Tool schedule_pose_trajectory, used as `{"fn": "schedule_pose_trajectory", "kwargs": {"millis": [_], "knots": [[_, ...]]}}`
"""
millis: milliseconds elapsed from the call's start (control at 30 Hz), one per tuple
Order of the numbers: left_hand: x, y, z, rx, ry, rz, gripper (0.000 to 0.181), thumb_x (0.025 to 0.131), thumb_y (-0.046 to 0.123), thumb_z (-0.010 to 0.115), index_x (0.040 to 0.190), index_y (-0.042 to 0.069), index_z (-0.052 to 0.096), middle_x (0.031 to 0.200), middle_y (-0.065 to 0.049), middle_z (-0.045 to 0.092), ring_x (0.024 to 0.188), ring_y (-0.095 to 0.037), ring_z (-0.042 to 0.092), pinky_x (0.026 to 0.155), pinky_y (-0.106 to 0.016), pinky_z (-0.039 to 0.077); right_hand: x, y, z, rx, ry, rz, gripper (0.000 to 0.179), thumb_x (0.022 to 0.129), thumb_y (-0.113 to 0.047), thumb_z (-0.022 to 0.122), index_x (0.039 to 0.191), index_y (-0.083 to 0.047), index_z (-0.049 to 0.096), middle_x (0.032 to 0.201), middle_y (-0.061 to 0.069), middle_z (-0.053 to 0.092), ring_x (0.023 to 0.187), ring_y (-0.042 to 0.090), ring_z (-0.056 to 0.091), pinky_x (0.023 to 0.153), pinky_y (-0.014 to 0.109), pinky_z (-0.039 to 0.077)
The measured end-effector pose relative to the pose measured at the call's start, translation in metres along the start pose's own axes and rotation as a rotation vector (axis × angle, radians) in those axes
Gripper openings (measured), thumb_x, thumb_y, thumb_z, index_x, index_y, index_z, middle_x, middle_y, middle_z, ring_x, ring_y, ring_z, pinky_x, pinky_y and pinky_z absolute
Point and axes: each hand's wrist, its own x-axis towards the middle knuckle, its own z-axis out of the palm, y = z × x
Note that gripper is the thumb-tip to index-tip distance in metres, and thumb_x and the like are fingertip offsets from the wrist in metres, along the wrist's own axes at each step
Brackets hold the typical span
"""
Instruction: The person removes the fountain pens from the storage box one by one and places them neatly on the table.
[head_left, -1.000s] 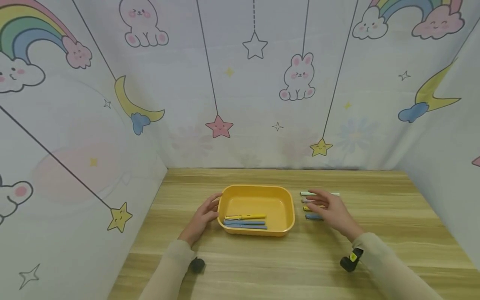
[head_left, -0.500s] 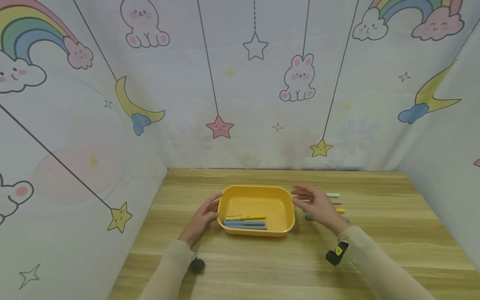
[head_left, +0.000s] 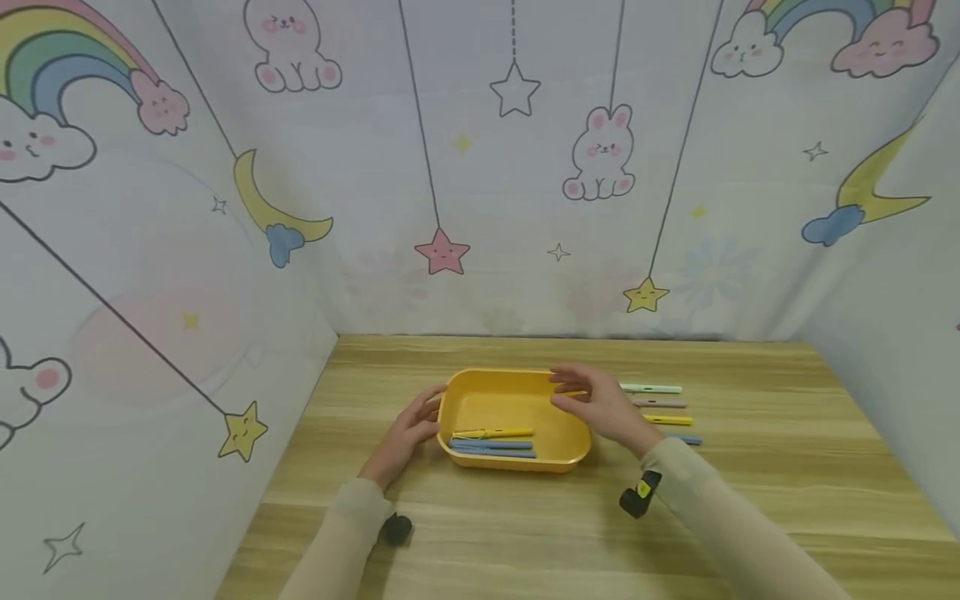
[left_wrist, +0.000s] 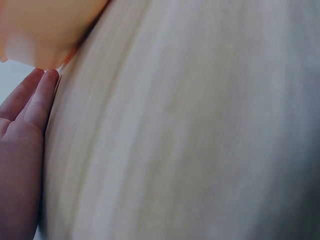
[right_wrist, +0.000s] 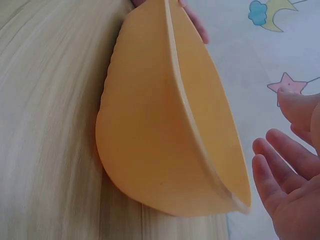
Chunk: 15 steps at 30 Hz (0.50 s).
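A yellow plastic basin (head_left: 555, 435) stands on the table. Inside, near its front left, lie a yellow pen (head_left: 498, 433) and two blue pens (head_left: 504, 445). My left hand (head_left: 401, 437) rests with extended fingers against the basin's left side; in the left wrist view its fingertips meet the basin wall (left_wrist: 45, 30). Over the basin's right rim hovers my right hand (head_left: 600, 408), fingers spread and loosely bent. The right wrist view shows that hand (right_wrist: 292, 182) holding nothing, beside the basin's rim (right_wrist: 192, 120).
To the right of the basin lie a light green pen (head_left: 656, 389), a pinkish-grey pen (head_left: 663, 403), a yellow pen (head_left: 671, 420) and a blue pen (head_left: 686, 439), partly behind the right hand. A patterned cloth (head_left: 510, 300) rises behind the wooden tabletop (head_left: 495, 533).
My right hand has moved left, from above the row of pens to over the basin's right rim. My left hand stays at the basin's left side. The pens have not visibly moved.
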Motion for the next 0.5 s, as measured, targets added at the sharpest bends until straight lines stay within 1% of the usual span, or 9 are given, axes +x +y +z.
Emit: {"fn": "schedule_pose_trajectory", "kwargs": {"millis": [133,200,367,500], "knots": [[0.001,0.0,0.001,0.001,0.001,0.0,0.058,0.104,0.018,0.059,0.159,0.031,0.044,0.163,-0.011,0.046,0.149,-0.032,0.044,0.121,-0.057,0.031,0.005,-0.002,0.007,-0.011,-0.016,-0.009,0.056,0.1,-0.021,0.073,0.15,-0.002,0.055,0.144,0.02,0.063,0.126,0.037,0.065,0.104,0.053,0.053],[0.001,0.001,0.001,0.001,0.002,-0.001,0.058,0.104,0.018,0.058,0.159,0.031,0.044,0.163,-0.011,0.045,0.148,-0.033,0.045,0.121,-0.058,0.032,0.008,-0.003,0.01,-0.023,-0.028,-0.011,0.055,0.101,-0.021,0.072,0.15,-0.002,0.055,0.144,0.019,0.063,0.125,0.036,0.065,0.104,0.052,0.053],[0.0,0.003,0.002,-0.005,0.006,-0.006,0.058,0.104,0.016,0.057,0.158,0.033,0.044,0.162,-0.012,0.046,0.146,-0.034,0.048,0.12,-0.059,0.033,0.014,-0.006,0.015,-0.08,-0.051,-0.003,0.053,0.1,-0.017,0.072,0.149,-0.003,0.056,0.143,0.019,0.064,0.123,0.034,0.066,0.103,0.051,0.054],[-0.001,0.003,0.002,-0.004,0.011,-0.014,0.058,0.104,0.016,0.056,0.157,0.036,0.045,0.161,-0.009,0.048,0.145,-0.033,0.05,0.12,-0.059,0.034,0.018,-0.009,0.018,-0.133,-0.071,0.017,0.053,0.099,-0.018,0.074,0.148,-0.005,0.058,0.142,0.017,0.065,0.122,0.033,0.067,0.102,0.051,0.055]]}}
